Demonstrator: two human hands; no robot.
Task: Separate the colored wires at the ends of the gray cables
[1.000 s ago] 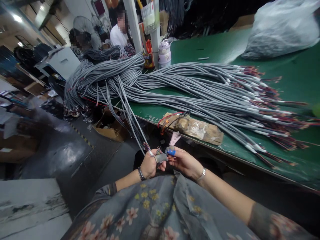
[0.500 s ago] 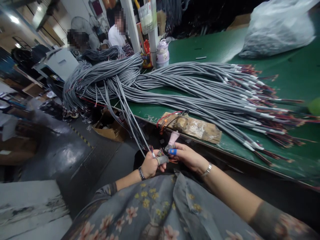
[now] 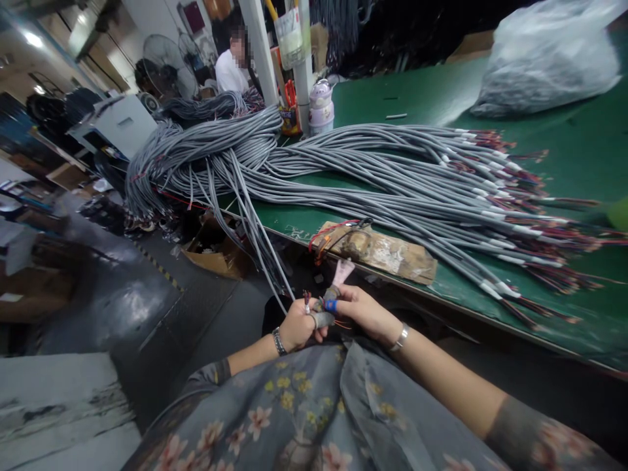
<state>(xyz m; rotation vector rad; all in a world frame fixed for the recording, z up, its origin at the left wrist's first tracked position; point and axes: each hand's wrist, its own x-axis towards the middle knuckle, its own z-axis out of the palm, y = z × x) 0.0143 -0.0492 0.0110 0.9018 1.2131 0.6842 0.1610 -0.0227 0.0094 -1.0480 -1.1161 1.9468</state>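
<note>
Low in front of my body, my left hand (image 3: 298,325) is closed around the end of a grey cable (image 3: 269,271) that hangs from the pile on the bench. Dark and reddish wire ends with a white band (image 3: 307,302) stick up above this fist. Grey wrapping covers one of its fingers. Close against it, my right hand (image 3: 360,311) pinches at thin wires (image 3: 342,324) between the two hands; its fingertips partly hide them. A blue band (image 3: 331,306) circles the right thumb, and a pale pink strip (image 3: 342,271) stands up by the index finger.
Many grey cables (image 3: 353,167) with stripped ends lie across the green bench (image 3: 432,91). At its near edge sits a worn cardboard piece (image 3: 397,252). A plastic bag (image 3: 549,59) and a lilac bottle (image 3: 321,108) stand behind. Beyond, a person (image 3: 231,69) sits.
My right hand has shifted slightly left and down, closer to my left hand. The wire ends above the left fist now stand more upright, and the pink strip looks more spread.
</note>
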